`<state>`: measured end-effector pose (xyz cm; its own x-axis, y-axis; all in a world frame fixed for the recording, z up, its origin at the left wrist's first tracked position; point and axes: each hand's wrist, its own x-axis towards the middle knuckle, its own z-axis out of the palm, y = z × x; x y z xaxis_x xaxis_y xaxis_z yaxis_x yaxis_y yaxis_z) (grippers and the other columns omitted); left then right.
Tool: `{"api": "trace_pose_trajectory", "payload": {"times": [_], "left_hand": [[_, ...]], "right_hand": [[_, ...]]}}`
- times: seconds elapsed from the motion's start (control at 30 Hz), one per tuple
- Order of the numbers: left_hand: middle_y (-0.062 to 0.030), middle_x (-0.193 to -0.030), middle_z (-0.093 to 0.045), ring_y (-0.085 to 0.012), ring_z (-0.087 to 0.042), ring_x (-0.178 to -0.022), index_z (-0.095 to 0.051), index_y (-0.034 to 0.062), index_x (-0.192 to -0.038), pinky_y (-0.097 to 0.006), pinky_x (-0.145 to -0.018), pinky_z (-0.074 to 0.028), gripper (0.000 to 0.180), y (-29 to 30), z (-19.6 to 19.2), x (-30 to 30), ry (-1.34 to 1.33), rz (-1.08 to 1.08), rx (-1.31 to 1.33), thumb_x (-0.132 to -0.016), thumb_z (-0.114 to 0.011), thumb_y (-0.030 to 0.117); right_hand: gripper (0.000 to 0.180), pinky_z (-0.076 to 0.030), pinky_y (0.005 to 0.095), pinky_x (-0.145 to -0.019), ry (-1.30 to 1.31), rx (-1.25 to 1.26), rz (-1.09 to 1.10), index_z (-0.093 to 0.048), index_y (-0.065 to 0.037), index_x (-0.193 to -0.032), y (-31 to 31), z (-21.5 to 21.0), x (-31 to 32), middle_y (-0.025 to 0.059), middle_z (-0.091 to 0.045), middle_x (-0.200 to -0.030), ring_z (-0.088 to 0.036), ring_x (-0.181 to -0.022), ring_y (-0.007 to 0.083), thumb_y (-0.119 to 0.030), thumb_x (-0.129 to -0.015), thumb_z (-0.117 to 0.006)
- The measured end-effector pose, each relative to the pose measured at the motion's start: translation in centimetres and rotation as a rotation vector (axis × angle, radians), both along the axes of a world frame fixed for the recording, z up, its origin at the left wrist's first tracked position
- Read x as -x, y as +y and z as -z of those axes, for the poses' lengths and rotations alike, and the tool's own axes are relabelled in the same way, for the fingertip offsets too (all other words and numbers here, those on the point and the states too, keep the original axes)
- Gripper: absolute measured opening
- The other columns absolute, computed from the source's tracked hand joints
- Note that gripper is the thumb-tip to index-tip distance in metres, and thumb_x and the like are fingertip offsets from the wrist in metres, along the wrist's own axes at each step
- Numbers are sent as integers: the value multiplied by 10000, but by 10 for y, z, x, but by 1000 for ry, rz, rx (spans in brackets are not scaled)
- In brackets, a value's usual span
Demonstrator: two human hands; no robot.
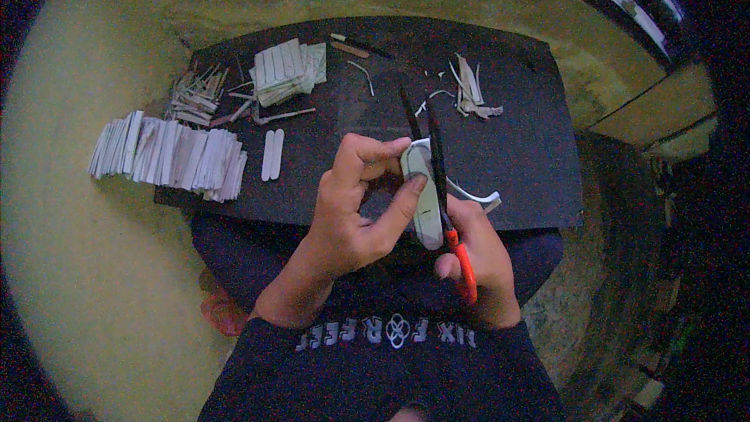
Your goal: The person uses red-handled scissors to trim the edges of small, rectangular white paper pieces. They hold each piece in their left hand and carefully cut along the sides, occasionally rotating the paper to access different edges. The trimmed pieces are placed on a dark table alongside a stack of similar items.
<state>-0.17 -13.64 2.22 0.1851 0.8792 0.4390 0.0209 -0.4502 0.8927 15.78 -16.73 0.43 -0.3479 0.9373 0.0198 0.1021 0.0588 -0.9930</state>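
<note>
My left hand pinches a pale, greenish-white flat piece with rounded ends, perhaps paper or card, between thumb and fingers. In my right hand is a pair of scissors with orange handles and dark blades. The blades point away from me and stand apart, with the pale piece's upper right edge beside or between them; exactly which is hard to tell. A curled white offcut sticks out to the right of the scissors, above my right hand. Some right-hand fingers are hidden behind the handles.
On the dark table, a long row of white strips lies at the left. Behind it are loose thin sticks and stacked pale sheets. Two round-ended strips lie nearby. A dark pen and paper scraps are farther back.
</note>
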Motion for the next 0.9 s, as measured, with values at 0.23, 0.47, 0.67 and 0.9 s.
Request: {"api": "trace_pose_trajectory", "payload": {"times": [0.23,0.47,0.67,0.9], "left_hand": [[-105,-759,-582,-113,-576,-694,-390,-11,-991,-222,-591,-454,312,-1,-1,-2,-48,-8,-18,-737,-570,-13],[-102,-757,-586,-111,-576,-683,-396,-6,-993,-223,-582,-454,314,-1,-2,0,-1,-38,-41,-736,-576,-1],[-101,-774,-587,-114,-576,-686,-402,-5,-993,-231,-587,-460,303,-2,-1,1,-56,-42,-19,-741,-570,-1],[-90,-793,-578,-102,-567,-691,-405,-3,-1021,-225,-575,-459,303,-2,-5,2,-8,-45,-11,-751,-544,-16]], "right_hand": [[845,-428,343,-690,-38,109,-40,-504,15,-934,-2,-4,-2,133,-582,-818,-569,-801,261,-670,-455,-628],[816,-429,349,-668,-64,66,-33,-502,16,-904,-2,-1,-1,140,-577,-777,-574,-773,260,-652,-458,-644],[763,-434,347,-593,-115,60,-34,-497,18,-862,-2,-5,-1,139,-565,-684,-587,-684,260,-608,-466,-677],[741,-422,330,-544,-103,44,-52,-496,24,-821,0,-3,-3,123,-541,-620,-559,-608,194,-598,-468,-686]]}}
